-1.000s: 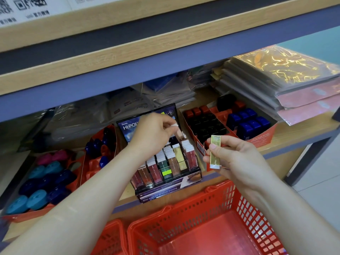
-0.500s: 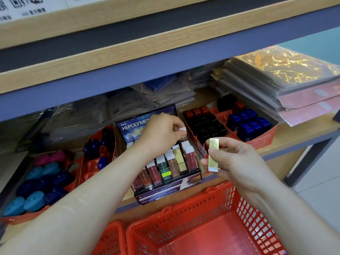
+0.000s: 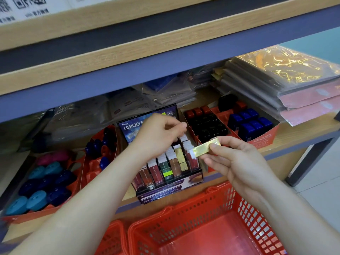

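- Pinching gold eraser (image 3: 206, 149) between thumb and fingertips of right hand (image 3: 237, 162); held near level, white end to the left, in the air just in front of display box (image 3: 165, 197) and above far rim of red basket (image 3: 198, 201).
- Curling left hand (image 3: 156, 135) over back rows of display box, thumb against forefinger; cannot tell whether anything is pinched, fingertips blurred.
- Display box: holds slim erasers upright in stepped rows, with red-brown, dark green, bronze and gold sleeves, white ends up. Header card reads "HI-POLYM"; rest covered by left hand.
- Red basket: sits below shelf (image 3: 303, 131) edge, mesh walls and red floor showing; near side cut off by lower frame edge.
- Second basket (image 3: 112, 234): only a corner visible, left of the first.
- Left tray (image 3: 36, 217): red card, holds rounded teal, navy and pink pieces; kind not discernible.
- Middle tray (image 3: 92, 173): moulded red wells, a few dark blue pieces toward the back.
- Right tray (image 3: 263, 139): holds rows of black, red and blue blocks; near corner hidden behind right hand.
- Foil packs (image 3: 287, 70): stacked on shelf at right, gold-marbled on top, pink beneath; cut off by right edge.
- Bagged goods (image 3: 79, 116): at the back of the shelf, too dim and blurred to identify.
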`<state>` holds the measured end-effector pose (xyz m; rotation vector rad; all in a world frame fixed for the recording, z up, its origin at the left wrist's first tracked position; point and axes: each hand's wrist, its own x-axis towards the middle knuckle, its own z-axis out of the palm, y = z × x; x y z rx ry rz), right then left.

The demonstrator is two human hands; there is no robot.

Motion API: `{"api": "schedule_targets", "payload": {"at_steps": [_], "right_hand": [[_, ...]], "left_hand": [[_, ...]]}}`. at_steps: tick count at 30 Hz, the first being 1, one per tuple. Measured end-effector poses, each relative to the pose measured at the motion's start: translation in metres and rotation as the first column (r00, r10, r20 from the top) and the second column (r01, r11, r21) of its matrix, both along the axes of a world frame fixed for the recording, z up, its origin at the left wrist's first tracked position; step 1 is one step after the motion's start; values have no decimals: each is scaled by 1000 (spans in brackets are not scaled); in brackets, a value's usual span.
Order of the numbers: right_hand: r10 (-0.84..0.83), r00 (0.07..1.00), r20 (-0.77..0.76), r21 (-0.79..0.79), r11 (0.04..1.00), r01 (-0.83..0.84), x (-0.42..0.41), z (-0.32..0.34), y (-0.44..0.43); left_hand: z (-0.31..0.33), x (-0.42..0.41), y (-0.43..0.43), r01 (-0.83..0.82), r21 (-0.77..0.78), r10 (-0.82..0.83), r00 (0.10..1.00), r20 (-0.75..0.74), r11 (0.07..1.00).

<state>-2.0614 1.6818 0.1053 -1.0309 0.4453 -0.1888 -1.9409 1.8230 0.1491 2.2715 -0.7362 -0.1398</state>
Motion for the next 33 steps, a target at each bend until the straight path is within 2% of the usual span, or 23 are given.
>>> {"api": "schedule_targets", "payload": {"at_steps": [3, 5, 7, 9, 12, 14, 17, 22, 25, 28, 30, 33], "right_hand": [[16, 999, 44, 123, 992, -21, 0, 1, 2], [30, 998, 50, 128, 991, -36, 0, 1, 6], [22, 999, 24, 67, 997, -23, 0, 0, 8], [-9, 1000, -27, -30, 1000, 9, 0, -3, 7], [-32, 995, -92, -197, 980, 13, 1, -5, 6], [-26, 993, -117, -277, 961, -8, 2, -7, 7], [-6, 991, -132, -388, 920, -46, 4, -9, 8], [-14, 988, -157, -571, 817, -79, 5, -15, 7], [9, 975, -224, -737, 652, -176, 5, -20, 8], [47, 958, -283, -819, 507, -267, 5, -25, 12], [54, 952, -302, -833, 470, -291, 5, -27, 13], [55, 953, -298, -834, 470, -288, 6, -30, 12]], "left_hand": [[7, -33, 8, 66, -40, -72, 986, -151, 997], [6, -42, 10, 24, -94, -42, 981, -192, 995], [6, -37, 13, -71, -181, 41, 985, -166, 981], [8, -26, 19, -129, -220, 114, 990, -80, 967], [12, -13, 27, -73, 2, 73, 996, 50, 997], [8, -11, 25, -42, 162, 28, 996, 86, 986], [-1, -13, 17, -57, 299, 9, 987, 160, 953], [-8, -13, 4, -63, 408, -57, 960, 275, 911], [-6, -15, -4, -62, 462, -76, 958, 275, 885], [-5, -12, -8, -93, 506, -41, 968, 246, 858], [-6, -10, -8, -125, 519, -2, 971, 238, 846], [-11, -13, -11, -155, 519, 19, 966, 258, 841]]}}
